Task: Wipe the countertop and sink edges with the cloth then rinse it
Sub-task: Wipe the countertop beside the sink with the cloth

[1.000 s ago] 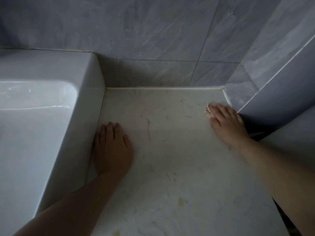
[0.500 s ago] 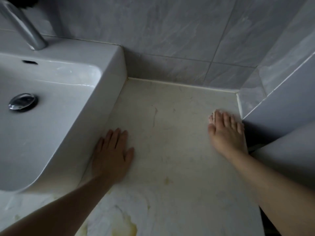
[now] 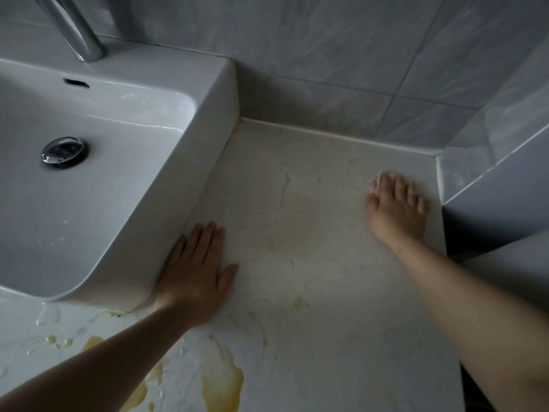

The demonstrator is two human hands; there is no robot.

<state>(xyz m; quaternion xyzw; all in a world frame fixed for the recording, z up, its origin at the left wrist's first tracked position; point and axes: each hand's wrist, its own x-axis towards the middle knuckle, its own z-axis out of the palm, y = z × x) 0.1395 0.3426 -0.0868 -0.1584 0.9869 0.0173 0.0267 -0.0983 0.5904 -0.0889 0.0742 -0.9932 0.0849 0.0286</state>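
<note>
My left hand [image 3: 193,281] lies flat on the pale marble countertop [image 3: 312,233], fingers straight, its edge against the outer wall of the white sink [image 3: 219,84]. Over at the far right, near the corner of the tiled wall, my right hand [image 3: 398,215] presses down on the countertop with extended fingers. A small pale bit of cloth [image 3: 376,181] peeks out under its fingertips; the hand hides the rest of it.
A chrome faucet [image 3: 77,28] and a drain plug [image 3: 64,151] belong to the sink. Yellow spill patches [image 3: 219,382] and droplets lie on the counter's near part. Grey tiled wall [image 3: 326,69] runs behind, and a grey ledge [image 3: 499,203] juts in at the right.
The view has swung left and back, bringing the sink basin, faucet and yellow spill into sight. Both hands stay pressed on the counter at about the same spots.
</note>
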